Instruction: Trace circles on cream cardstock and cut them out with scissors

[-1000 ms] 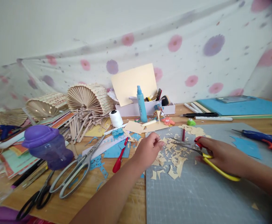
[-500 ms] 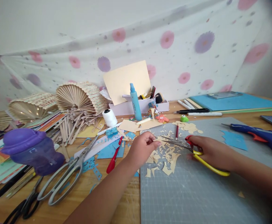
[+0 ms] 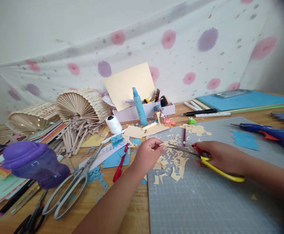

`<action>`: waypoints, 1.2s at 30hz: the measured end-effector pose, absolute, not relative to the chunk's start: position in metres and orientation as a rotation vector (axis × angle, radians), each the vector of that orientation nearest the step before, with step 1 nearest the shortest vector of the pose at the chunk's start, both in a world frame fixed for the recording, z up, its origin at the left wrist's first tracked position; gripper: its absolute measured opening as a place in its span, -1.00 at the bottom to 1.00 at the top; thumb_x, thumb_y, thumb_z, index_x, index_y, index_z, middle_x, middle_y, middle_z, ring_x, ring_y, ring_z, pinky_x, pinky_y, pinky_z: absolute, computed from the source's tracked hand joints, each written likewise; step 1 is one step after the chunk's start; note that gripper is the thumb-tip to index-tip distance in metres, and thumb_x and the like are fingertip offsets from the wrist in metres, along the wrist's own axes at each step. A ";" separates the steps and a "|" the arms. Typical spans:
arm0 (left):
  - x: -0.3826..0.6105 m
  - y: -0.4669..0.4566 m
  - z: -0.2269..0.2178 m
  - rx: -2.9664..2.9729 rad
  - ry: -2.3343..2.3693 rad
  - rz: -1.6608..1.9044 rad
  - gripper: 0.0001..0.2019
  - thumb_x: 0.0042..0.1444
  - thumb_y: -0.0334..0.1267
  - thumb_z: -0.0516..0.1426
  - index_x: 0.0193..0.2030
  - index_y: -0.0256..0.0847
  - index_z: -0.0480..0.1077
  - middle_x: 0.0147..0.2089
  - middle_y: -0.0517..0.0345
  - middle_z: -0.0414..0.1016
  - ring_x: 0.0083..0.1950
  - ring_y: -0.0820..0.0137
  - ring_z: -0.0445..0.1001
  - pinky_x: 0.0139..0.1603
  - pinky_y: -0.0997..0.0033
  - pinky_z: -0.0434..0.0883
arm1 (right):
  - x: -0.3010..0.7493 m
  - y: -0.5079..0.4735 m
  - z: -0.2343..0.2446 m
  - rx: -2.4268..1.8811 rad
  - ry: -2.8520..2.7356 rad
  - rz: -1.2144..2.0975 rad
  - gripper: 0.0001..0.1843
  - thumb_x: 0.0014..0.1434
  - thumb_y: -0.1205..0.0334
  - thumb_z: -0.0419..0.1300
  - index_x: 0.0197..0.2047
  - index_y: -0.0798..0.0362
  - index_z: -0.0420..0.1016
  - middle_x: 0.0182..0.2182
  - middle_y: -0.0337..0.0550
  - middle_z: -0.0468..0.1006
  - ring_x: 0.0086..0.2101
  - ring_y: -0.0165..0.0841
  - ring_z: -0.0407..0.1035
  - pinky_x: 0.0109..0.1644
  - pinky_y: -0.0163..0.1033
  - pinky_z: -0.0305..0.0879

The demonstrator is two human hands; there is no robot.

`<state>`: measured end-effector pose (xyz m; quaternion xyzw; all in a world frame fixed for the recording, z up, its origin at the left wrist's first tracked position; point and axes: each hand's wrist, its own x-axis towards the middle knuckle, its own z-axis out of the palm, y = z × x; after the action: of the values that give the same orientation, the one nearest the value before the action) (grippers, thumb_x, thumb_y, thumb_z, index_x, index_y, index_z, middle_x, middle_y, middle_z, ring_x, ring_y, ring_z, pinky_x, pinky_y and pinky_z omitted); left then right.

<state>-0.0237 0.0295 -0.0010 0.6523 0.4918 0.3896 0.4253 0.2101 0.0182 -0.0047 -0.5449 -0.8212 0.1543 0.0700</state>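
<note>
My right hand (image 3: 217, 157) is closed round the red and yellow handles of a pair of scissors (image 3: 205, 159), whose blades point left over the grey cutting mat (image 3: 205, 201). My left hand (image 3: 149, 153) is pinched at the blade tips, on a small cream paper piece that is mostly hidden by my fingers. Under both hands lies a heap of cream paper scraps (image 3: 173, 161).
Large grey scissors (image 3: 71, 185) and black scissors (image 3: 30, 221) lie at the left front beside a purple bottle (image 3: 34, 162). A red craft knife (image 3: 119, 169), thread spool (image 3: 114, 124), glue bottle (image 3: 139, 107), white box (image 3: 142, 112), folded paper fans (image 3: 80, 104) and blue glue gun (image 3: 270, 136) surround the mat.
The view has drifted a little; both hands stay at the scrap heap, with the scissors and pinching fingers in nearly the same pose.
</note>
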 end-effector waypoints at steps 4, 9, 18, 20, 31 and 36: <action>-0.025 0.030 0.000 1.618 1.228 0.985 -0.84 -0.12 -0.20 0.14 -0.47 -0.24 0.27 -0.50 0.24 0.35 -0.45 0.49 0.32 -0.42 0.52 0.23 | 0.212 0.019 -0.006 -1.652 -2.497 0.416 -0.69 0.00 -0.07 0.09 -0.43 0.03 0.30 -0.48 -0.16 0.44 -0.48 -0.29 0.28 -0.47 -0.27 0.04; -0.028 0.031 0.000 1.658 1.245 0.981 -0.78 -0.12 -0.14 0.14 -0.52 -0.23 0.21 -0.58 0.32 0.23 -0.54 0.54 0.18 -0.52 0.55 0.12 | 0.213 0.021 -0.006 -1.659 -2.484 0.375 -0.69 -0.01 -0.07 0.09 -0.44 0.02 0.28 -0.50 -0.17 0.43 -0.49 -0.30 0.26 -0.49 -0.29 0.01; -0.028 0.024 0.008 1.783 1.467 0.860 -0.69 -0.12 -0.05 0.14 -0.60 -0.21 0.15 -0.66 0.37 0.12 -0.60 0.55 0.07 -0.61 0.57 0.04 | 0.212 0.020 -0.002 -1.680 -2.497 0.373 -0.70 0.01 -0.05 0.08 -0.46 0.03 0.25 -0.51 -0.17 0.42 -0.50 -0.31 0.25 -0.50 -0.29 0.00; -0.029 0.024 0.008 1.794 1.473 0.859 -0.69 -0.12 -0.05 0.14 -0.60 -0.21 0.16 -0.66 0.36 0.12 -0.60 0.55 0.08 -0.61 0.57 0.03 | 0.212 0.020 -0.002 -1.708 -2.494 0.360 -0.71 0.01 -0.04 0.08 -0.47 0.03 0.25 -0.52 -0.17 0.42 -0.51 -0.31 0.25 -0.51 -0.30 -0.01; -0.029 0.028 0.006 1.669 1.167 1.032 -0.80 -0.02 -0.16 0.09 -0.49 -0.21 0.17 -0.55 0.29 0.34 -0.48 0.51 0.34 -0.42 0.52 0.24 | 0.212 0.019 0.004 -1.677 -2.477 0.409 -0.70 0.02 -0.03 0.07 -0.49 0.04 0.20 -0.55 -0.22 0.39 -0.53 -0.36 0.22 -0.51 -0.33 -0.02; -0.023 0.025 0.008 1.413 0.946 1.057 -0.79 -0.07 -0.23 0.14 -0.44 -0.21 0.15 -0.53 0.30 0.39 -0.52 0.49 0.41 -0.40 0.45 0.33 | 0.207 0.015 0.007 -1.596 -2.485 0.592 -0.66 0.03 -0.07 0.06 -0.49 0.05 0.22 -0.56 -0.23 0.37 -0.51 -0.36 0.22 -0.49 -0.33 0.01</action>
<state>-0.0229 0.0247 0.0080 0.5942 0.3980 0.4446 0.5394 0.2069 0.0145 0.0075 -0.5287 -0.8233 0.1962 0.0649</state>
